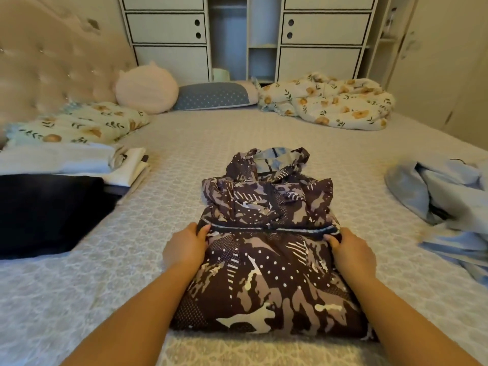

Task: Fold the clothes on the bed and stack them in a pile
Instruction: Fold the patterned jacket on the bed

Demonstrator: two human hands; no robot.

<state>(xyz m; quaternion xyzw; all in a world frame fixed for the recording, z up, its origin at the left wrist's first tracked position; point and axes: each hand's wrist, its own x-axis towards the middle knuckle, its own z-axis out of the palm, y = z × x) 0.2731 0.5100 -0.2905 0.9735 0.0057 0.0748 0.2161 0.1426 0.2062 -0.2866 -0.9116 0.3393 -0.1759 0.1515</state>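
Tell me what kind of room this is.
Almost certainly a home bedroom: a bed with a grey patterned cover, a tufted beige padded headboard, pillows including a blue dotted one, and white drawer cabinets along the far wall.

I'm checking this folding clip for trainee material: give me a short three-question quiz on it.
1. True or false: both hands grip the patterned jacket.
2. Where does the folded pile lie? A) left of the jacket B) right of it C) on the floor
3. Which garment on the person's right is not yet folded?

Key
1. True: the left hand and the right hand hold its side edges at the hem fold.
2. A
3. The light blue garment, lying crumpled.
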